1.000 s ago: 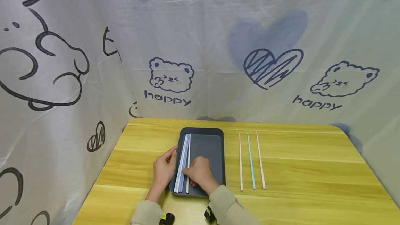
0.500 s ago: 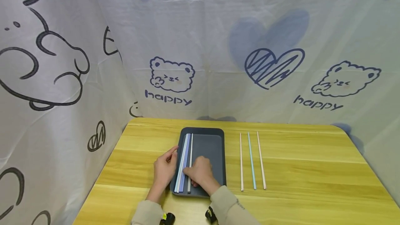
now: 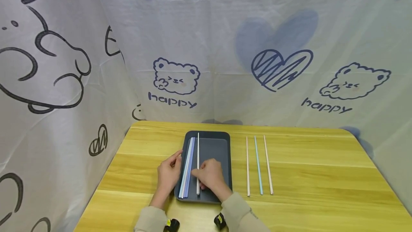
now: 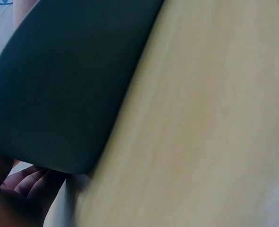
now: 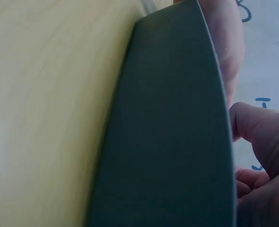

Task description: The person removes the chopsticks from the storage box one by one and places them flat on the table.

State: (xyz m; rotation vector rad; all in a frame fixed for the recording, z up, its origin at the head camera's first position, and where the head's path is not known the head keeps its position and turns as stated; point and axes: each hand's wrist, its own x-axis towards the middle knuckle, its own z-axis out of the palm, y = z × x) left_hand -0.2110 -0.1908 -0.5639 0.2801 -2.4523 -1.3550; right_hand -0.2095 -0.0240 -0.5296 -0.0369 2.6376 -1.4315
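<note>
A dark grey tray (image 3: 214, 164) lies on the wooden table, its outer wall (image 4: 78, 85) filling much of the left wrist view. My left hand (image 3: 168, 173) rests at the tray's left rim, fingertips against the edge. Above the tray my right hand (image 3: 210, 174) pinches a white chopstick (image 3: 198, 153) between thumb and fingers; its far end overlaps the far rim in the head view. A bundle of chopsticks (image 3: 188, 167), pale blue, white and purple, lies along the tray's left side. From the right wrist, the right hand (image 5: 266, 151) shows past the tray wall, partly hidden.
Right of the tray, three separate chopsticks lie lengthwise on the table (image 3: 305, 174): a pale pink one (image 3: 247, 164), a light blue one (image 3: 259, 164) and another pale pink one (image 3: 268, 164). A printed white curtain (image 3: 225, 46) stands behind and at the left.
The white chopstick has shifted right, away from the bundle, and its far end has risen toward the far rim. My right hand has moved slightly right with it. The left hand stays put.
</note>
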